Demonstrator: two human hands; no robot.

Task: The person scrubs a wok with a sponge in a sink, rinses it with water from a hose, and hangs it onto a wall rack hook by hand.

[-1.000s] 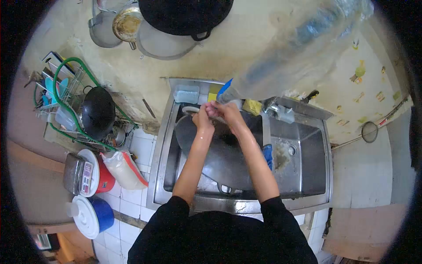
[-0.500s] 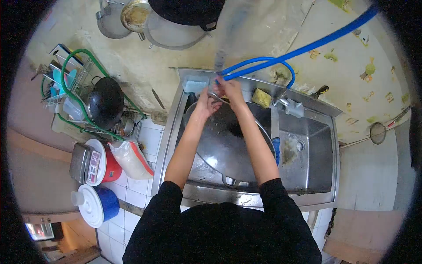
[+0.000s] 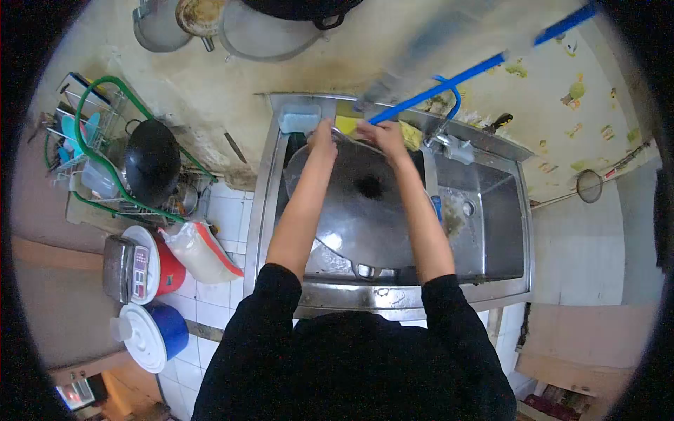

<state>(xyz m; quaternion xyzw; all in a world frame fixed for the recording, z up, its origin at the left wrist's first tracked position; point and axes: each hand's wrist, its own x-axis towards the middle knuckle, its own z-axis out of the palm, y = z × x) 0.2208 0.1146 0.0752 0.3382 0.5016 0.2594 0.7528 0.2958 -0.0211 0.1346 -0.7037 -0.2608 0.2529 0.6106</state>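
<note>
A large dark wok (image 3: 344, 210) lies in the left basin of the steel sink (image 3: 330, 298). At its far rim, my left hand (image 3: 324, 142) is closed on the wok's handle; some of the grip is hidden by the hand itself. To the right, over that same rim, my right hand (image 3: 385, 137) has its fingers curled round the end of a blue hose (image 3: 442, 88). Those fingertips are partly hidden. Behind them show a yellow sponge (image 3: 411, 135) and another yellow item (image 3: 345, 124). A pale blue sponge or block (image 3: 300, 118) rests on the sink's back ledge.
The tap (image 3: 442, 140) stands beside the right basin (image 3: 484, 238). Blurred clear plastic hangs above the hose. Left are a dish rack with a black wok (image 3: 152, 163), a bag of white grains (image 3: 200, 249), a red container (image 3: 170, 266) and a lidded blue tub (image 3: 175, 335).
My right hand has moved right, away from my left, and the hose end has shifted with it. My left hand has closed at the wok's far rim. The whole view has shifted slightly.
</note>
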